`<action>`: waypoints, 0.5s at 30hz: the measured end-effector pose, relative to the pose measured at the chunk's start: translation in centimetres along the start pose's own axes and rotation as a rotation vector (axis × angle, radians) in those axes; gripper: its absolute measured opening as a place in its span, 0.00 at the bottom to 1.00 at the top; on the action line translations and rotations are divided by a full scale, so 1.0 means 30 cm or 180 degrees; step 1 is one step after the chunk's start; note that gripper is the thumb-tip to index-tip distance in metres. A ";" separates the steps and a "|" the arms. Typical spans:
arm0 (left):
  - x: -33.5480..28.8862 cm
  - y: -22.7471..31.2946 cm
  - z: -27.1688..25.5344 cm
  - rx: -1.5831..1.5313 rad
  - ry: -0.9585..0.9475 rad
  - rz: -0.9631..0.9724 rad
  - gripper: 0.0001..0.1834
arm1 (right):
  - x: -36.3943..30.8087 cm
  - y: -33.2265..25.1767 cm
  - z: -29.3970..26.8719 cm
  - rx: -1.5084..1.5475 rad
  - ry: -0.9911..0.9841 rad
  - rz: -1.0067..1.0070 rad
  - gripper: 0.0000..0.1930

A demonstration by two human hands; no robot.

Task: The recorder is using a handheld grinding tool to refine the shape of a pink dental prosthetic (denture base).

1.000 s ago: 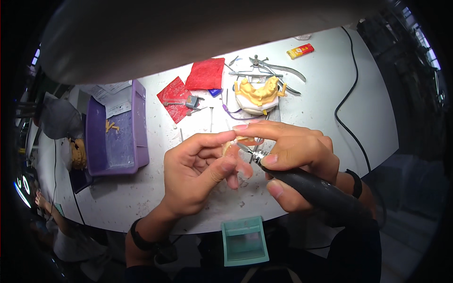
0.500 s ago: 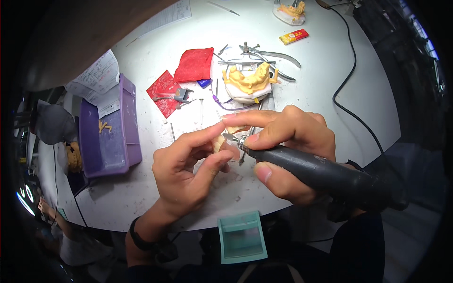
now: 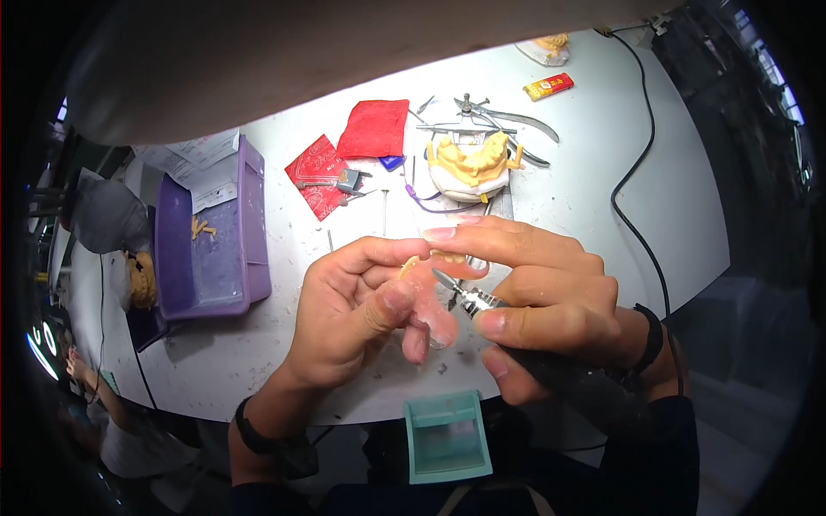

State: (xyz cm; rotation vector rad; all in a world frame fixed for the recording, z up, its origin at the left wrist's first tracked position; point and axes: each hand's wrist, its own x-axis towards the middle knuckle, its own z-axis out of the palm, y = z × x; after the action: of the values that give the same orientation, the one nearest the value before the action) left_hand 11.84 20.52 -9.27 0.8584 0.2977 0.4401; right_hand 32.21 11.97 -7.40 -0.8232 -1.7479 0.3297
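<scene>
Between its thumb and fingers, my left hand (image 3: pixel 348 305) pinches a pink denture (image 3: pixel 433 314) with pale teeth along its edge. My right hand (image 3: pixel 551 292) is closed round a black rotary handpiece (image 3: pixel 551 370). A pointed metal bur (image 3: pixel 446 280) sticks out of its silver collet and lies at or just over the pink base; I cannot tell whether it touches. The right fingertips reach across to the far side of the denture, close to the left fingers. Beyond the hands stands a yellow dental model (image 3: pixel 471 161) on a white plaster base.
At left is a purple tray (image 3: pixel 256 232) with papers and small yellow sticks. Red wax sheets (image 3: pixel 373 129), pliers (image 3: pixel 525 123) and loose metal tools lie behind. A black cable (image 3: pixel 632 163) runs down the right. A teal drawer (image 3: pixel 447 471) sits at the front edge. A co-worker's arm shows at far left.
The denture has been turned so its broad pink base shows more. The handpiece has tilted, its body dropping lower behind my right hand. The whole view has shifted slightly.
</scene>
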 end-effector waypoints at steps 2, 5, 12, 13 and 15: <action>-0.003 -0.003 0.001 -0.0137 -0.0056 0.0004 0.21 | -0.003 0.000 0.015 -0.0217 0.0023 -0.0124 0.18; -0.004 -0.005 0.003 -0.0159 -0.0070 -0.0009 0.20 | -0.009 0.009 0.021 -0.0488 -0.0001 -0.0245 0.18; -0.005 -0.005 -0.004 -0.0138 -0.0121 0.0018 0.20 | -0.002 0.012 0.022 -0.0375 0.0012 -0.0277 0.17; -0.006 -0.004 -0.003 -0.0147 -0.0124 0.0016 0.20 | -0.003 0.011 0.022 -0.0349 0.0012 -0.0223 0.18; -0.007 -0.004 -0.002 -0.0189 -0.0094 0.0006 0.20 | -0.008 0.011 0.020 -0.0383 0.0025 -0.0207 0.18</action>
State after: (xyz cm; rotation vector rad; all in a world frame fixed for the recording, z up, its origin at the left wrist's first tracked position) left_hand 11.68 20.38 -9.38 0.8065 0.2553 0.4355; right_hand 31.82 12.16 -7.98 -0.8502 -1.7964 0.1790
